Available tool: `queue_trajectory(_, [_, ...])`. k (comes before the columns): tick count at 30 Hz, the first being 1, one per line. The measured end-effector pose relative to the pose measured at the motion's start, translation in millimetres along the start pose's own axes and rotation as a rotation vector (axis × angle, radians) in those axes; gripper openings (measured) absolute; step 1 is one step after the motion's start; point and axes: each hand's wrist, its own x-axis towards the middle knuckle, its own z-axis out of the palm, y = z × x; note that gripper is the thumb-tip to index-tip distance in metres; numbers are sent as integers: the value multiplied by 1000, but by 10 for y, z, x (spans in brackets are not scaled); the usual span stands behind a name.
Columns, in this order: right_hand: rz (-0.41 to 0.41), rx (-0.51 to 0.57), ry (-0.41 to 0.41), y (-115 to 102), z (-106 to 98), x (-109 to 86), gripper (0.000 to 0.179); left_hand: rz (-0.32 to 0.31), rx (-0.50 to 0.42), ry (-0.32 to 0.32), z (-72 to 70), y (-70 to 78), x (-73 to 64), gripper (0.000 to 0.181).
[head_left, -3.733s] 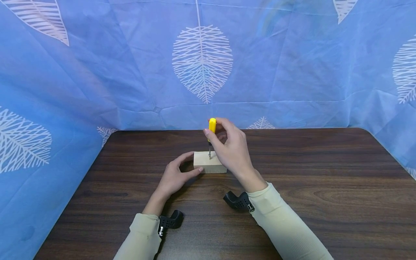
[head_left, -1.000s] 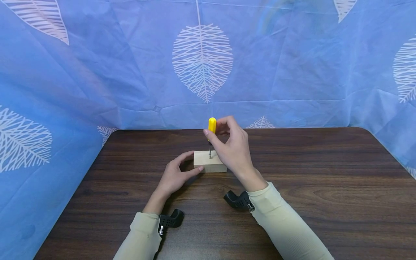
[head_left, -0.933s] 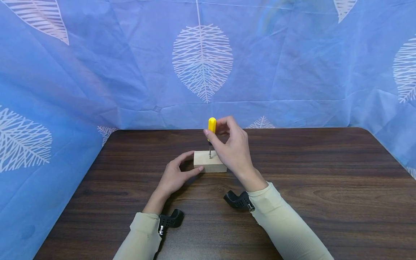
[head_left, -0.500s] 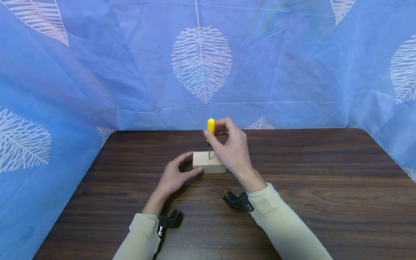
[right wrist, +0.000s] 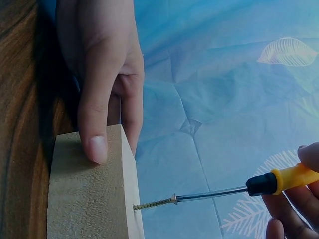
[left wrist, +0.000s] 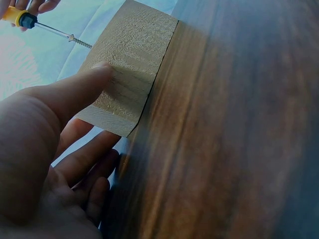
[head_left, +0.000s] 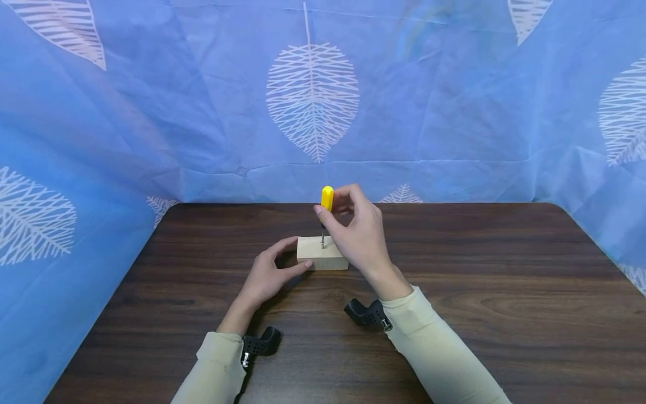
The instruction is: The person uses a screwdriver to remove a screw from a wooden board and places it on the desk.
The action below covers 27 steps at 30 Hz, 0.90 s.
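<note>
A pale wooden block (head_left: 323,262) lies on the dark table. My left hand (head_left: 267,276) grips its left end, thumb on the near face and fingers behind. Upright in the top of the block stands a screw (right wrist: 154,203), with much of its thread showing above the wood. The tip of a yellow-handled screwdriver (head_left: 327,199) meets the screw's head, its shaft in line with the screw. My right hand (head_left: 359,233) pinches the screwdriver's handle between thumb and fingers. In the left wrist view the screwdriver (left wrist: 27,20) shows at the top left, beside the block (left wrist: 132,55).
The brown wood-grain table (head_left: 479,280) spreads around the block. Behind it hangs a blue cloth (head_left: 212,112) with white leaf prints. A black wrist mount (head_left: 262,341) juts from the left sleeve and another black mount (head_left: 364,312) from the right.
The hands, block and screwdriver keep nearly the same arrangement. The right fingers shift slightly on the handle between frames. The whole head view drifts a little.
</note>
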Motion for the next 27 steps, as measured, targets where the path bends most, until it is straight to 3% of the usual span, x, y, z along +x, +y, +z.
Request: queue_trajectory(27, [32,49,-43,-15,-31,-6,25,-1,13,-10,23,-3,-11,71])
